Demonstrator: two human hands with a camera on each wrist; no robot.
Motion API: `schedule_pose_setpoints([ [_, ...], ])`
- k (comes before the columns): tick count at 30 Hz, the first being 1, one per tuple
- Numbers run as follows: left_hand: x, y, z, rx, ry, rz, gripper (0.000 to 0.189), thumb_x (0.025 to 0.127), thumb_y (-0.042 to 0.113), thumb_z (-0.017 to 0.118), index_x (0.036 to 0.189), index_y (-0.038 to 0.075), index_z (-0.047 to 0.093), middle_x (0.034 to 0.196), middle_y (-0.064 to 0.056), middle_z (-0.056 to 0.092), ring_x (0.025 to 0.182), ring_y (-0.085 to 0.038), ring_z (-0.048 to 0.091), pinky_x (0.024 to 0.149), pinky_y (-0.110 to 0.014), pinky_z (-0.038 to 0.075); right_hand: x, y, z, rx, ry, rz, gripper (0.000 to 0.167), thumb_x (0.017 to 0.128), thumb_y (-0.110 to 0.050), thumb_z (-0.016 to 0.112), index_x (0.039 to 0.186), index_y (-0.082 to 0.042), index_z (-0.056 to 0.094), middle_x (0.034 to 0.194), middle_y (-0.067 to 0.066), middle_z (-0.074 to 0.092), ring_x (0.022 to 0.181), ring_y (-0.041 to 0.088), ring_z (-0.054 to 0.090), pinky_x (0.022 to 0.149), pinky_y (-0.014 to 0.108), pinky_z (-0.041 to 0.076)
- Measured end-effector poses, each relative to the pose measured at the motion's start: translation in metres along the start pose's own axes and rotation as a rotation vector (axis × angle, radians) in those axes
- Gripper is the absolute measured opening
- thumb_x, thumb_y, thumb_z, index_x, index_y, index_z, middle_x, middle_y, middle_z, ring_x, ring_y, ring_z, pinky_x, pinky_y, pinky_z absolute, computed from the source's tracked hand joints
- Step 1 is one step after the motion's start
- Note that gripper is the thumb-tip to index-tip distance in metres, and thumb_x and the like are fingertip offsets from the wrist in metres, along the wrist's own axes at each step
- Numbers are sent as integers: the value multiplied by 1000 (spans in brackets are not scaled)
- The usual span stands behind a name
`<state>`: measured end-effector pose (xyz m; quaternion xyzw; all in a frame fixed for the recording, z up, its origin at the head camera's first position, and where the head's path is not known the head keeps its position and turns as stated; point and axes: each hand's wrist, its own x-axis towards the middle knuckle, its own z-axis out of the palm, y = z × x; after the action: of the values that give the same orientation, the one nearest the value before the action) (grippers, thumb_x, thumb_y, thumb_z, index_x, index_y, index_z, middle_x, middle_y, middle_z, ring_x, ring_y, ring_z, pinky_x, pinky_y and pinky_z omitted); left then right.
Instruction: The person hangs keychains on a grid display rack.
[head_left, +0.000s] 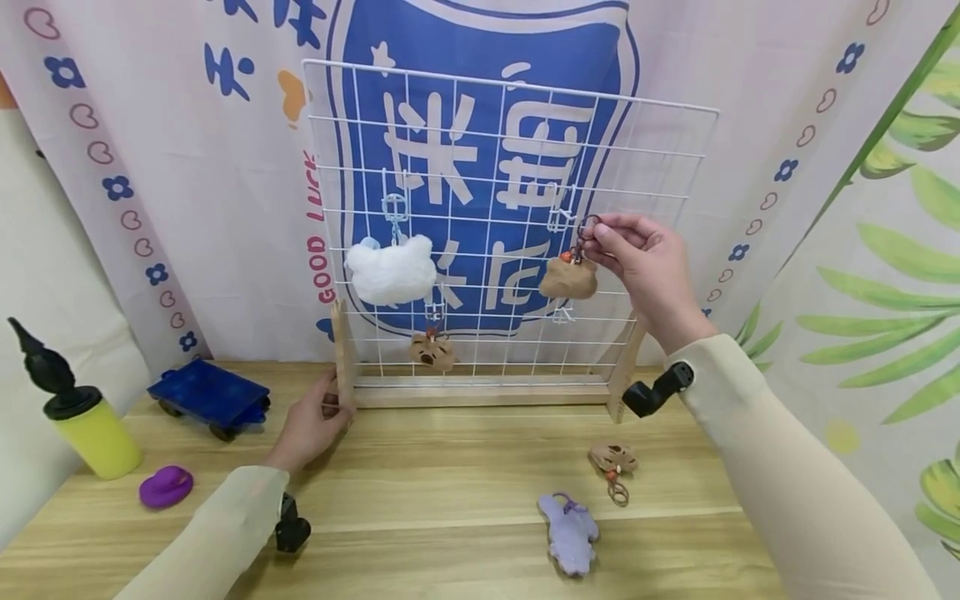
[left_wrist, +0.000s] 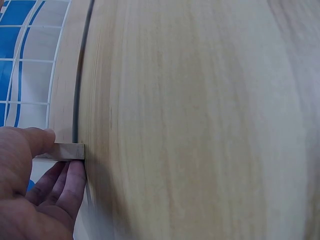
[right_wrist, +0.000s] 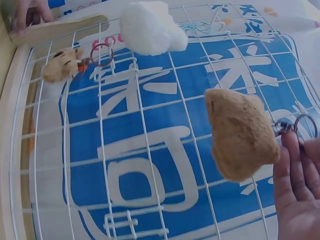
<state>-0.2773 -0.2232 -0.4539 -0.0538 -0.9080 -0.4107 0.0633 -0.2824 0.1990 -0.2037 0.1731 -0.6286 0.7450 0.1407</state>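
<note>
My right hand pinches the metal ring of a brown plush keychain, which hangs in front of the white wire grid, near a small hook. In the right wrist view, the plush dangles beside the fingers. My left hand grips the left wooden upright of the grid's stand; the left wrist view shows thumb and fingers on either side of the wood end. A white fluffy keychain and a smaller brown keychain hang on the grid's left part.
On the table in front lie a purple plush keychain and another brown keychain. At left are a yellow pump, a blue toy cart and a purple hat-shaped item. A printed curtain hangs behind.
</note>
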Motion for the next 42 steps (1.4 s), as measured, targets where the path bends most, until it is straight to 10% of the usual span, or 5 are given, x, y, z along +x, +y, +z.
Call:
schedule_pose_setpoints([
  [42, -1, -2, 0, -8, 2, 4, 74, 101, 6, 63, 163, -1, 23, 129, -38, 62, 113, -48, 68, 94, -57, 61, 10, 10, 6, -221, 68, 103, 25, 103, -10, 64, 125, 3, 65, 96, -6, 78, 90, 7, 74, 85, 18, 62],
])
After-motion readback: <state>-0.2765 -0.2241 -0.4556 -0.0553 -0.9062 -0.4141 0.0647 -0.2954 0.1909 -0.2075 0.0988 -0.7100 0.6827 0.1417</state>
